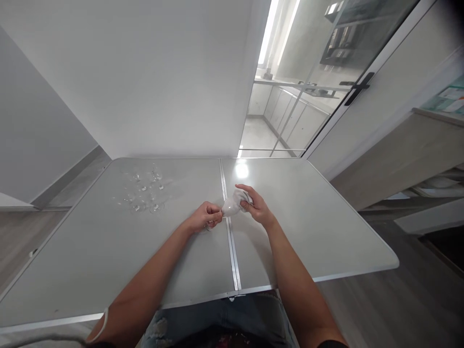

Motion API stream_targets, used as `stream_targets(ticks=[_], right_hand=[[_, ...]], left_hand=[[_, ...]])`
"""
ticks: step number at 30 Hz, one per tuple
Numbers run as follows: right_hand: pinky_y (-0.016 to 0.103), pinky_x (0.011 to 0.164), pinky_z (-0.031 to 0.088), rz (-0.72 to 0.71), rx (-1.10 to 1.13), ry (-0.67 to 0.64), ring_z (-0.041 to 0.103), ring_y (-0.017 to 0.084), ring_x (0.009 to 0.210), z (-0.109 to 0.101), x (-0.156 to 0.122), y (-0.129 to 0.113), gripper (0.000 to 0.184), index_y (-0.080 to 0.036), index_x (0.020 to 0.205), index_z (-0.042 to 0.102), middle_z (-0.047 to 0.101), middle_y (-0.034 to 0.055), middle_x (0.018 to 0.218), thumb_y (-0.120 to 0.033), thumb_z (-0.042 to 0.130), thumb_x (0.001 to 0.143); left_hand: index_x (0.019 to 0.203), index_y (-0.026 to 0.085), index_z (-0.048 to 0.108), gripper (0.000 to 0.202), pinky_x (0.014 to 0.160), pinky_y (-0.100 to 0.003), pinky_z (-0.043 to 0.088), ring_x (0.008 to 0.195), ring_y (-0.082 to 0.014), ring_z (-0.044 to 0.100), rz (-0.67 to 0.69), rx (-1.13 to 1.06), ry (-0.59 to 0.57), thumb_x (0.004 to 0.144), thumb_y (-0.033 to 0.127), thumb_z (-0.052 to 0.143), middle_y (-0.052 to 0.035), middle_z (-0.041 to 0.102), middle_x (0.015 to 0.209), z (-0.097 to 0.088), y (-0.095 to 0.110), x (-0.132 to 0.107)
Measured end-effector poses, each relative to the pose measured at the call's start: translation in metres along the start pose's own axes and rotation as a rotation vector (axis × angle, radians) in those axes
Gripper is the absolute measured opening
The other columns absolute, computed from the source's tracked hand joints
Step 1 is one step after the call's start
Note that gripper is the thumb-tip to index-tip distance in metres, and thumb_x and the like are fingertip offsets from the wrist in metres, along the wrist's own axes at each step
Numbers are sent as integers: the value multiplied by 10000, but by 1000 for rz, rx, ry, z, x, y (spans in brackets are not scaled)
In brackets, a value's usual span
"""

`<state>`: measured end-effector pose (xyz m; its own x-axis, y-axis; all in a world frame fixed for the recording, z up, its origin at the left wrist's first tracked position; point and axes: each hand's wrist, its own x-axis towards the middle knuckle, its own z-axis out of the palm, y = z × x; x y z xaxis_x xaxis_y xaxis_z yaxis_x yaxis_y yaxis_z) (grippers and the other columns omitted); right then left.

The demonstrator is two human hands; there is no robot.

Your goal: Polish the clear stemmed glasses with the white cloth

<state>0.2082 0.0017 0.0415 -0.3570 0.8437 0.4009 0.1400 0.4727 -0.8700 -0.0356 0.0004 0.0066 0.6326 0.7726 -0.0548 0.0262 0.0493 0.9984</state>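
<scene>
My left hand is closed around the stem and foot of a clear wine glass, which lies tilted over the middle seam of the grey table. A white cloth is pressed against the glass's bowl, and my right hand is closed on it. Both hands meet just above the tabletop.
Several clear stemmed glasses stand in a group at the table's far left. A white wall runs behind the table. To the right are a glass sliding door with a black handle and a wooden counter.
</scene>
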Motion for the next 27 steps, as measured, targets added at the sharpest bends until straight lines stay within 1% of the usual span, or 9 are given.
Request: stream_targets(ticks=[5, 7, 9, 13, 16, 20, 23, 25, 27], right_hand=[[359, 912, 486, 158, 267, 406, 589, 205, 960, 8, 10, 16, 564, -275, 1409, 479, 629, 47, 1117, -462, 611, 894], [344, 912, 483, 194, 360, 636, 599, 195, 984, 10, 14, 29, 504, -249, 1334, 523, 634, 45, 1121, -452, 614, 882], [332, 891, 486, 255, 396, 754, 608, 195, 977, 17, 17, 38, 434, -214, 1212, 584, 648, 50, 1094, -418, 655, 836], [330, 813, 510, 371, 610, 596, 630, 206, 909, 44, 19, 39, 321, -209, 1060, 623, 677, 48, 1025, -358, 651, 777], [341, 786, 523, 401, 790, 449, 636, 216, 882, 60, 20, 32, 210, -209, 931, 630, 688, 50, 963, -345, 576, 781], [364, 758, 533, 450, 854, 403, 647, 235, 849, 66, 21, 30, 219, -204, 876, 631, 695, 57, 883, -390, 541, 803], [373, 797, 536, 402, 633, 400, 654, 244, 908, 70, 17, 29, 282, -208, 938, 631, 698, 62, 912, -444, 499, 861], [400, 951, 499, 255, 353, 360, 618, 247, 1100, 73, 13, 24, 283, -219, 1036, 629, 690, 77, 1083, -416, 479, 899], [449, 1129, 364, 50, 11, 235, 476, 256, 1332, 74, 11, 17, 263, -226, 1085, 633, 610, 91, 1317, -352, 496, 899]], left_hand=[[623, 149, 593, 408, 565, -234, 397, 573, -99, 457, 273, 352, 548, 793, 495, 726, 5, 510, 618, 9, -9, 6], [672, 145, 622, 381, 563, -237, 417, 571, -95, 483, 274, 301, 662, 821, 487, 700, -17, 579, 698, 10, -13, 9], [766, 137, 664, 373, 527, -233, 409, 535, -87, 486, 243, 186, 658, 843, 502, 674, -25, 597, 717, 9, -16, 11], [1017, 119, 702, 492, 478, -219, 377, 473, -83, 463, 174, 26, 451, 811, 565, 694, 14, 542, 610, 7, -19, 14], [989, 107, 708, 540, 465, -220, 361, 449, -75, 428, 133, -75, 306, 794, 610, 689, 24, 506, 579, 7, -19, 13], [945, 103, 701, 521, 472, -234, 373, 445, -59, 353, 120, -231, 303, 815, 606, 666, 34, 454, 587, 8, -17, 14], [879, 118, 676, 460, 467, -236, 377, 446, -63, 360, 125, -241, 399, 836, 576, 649, 35, 447, 593, 7, -17, 16], [811, 131, 650, 421, 468, -238, 373, 447, -77, 392, 126, -144, 474, 864, 546, 612, 32, 454, 572, 7, -20, 18], [706, 144, 608, 373, 470, -240, 352, 450, -92, 412, 134, 55, 542, 872, 478, 591, 25, 461, 533, 5, -23, 18]])
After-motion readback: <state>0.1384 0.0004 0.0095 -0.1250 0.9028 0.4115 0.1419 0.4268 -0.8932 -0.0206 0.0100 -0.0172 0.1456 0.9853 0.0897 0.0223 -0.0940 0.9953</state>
